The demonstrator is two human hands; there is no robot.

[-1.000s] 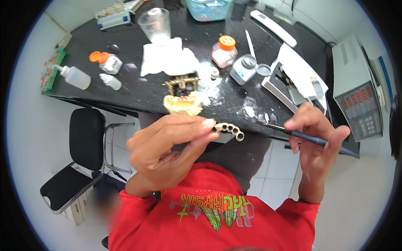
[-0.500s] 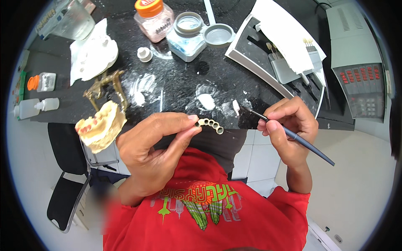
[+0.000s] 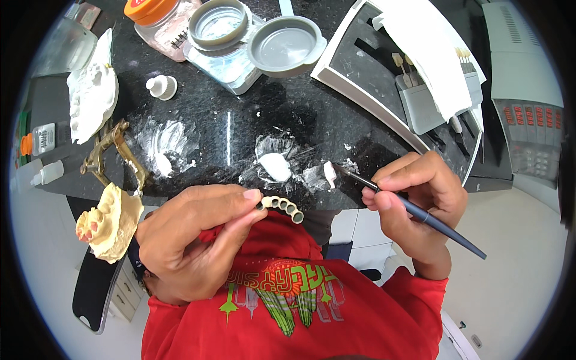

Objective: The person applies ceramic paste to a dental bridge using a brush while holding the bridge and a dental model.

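Head view: left hand (image 3: pixel 195 237) pinches dental bridge (image 3: pixel 282 205) by its left end, thumb and index nearly meeting; hollow crowns face up, free end unsupported near edge of worktop (image 3: pixel 204 114). Right hand (image 3: pixel 420 207) holds slim brush (image 3: pixel 433 222) pen-fashion, fingers closed round dark shaft; bristles beside small white dab (image 3: pixel 329 174), contact unclear. Bridge looks light, stiff, likely brittle at thin rims, slick if wet; best gripped gently by end crown's outer walls.
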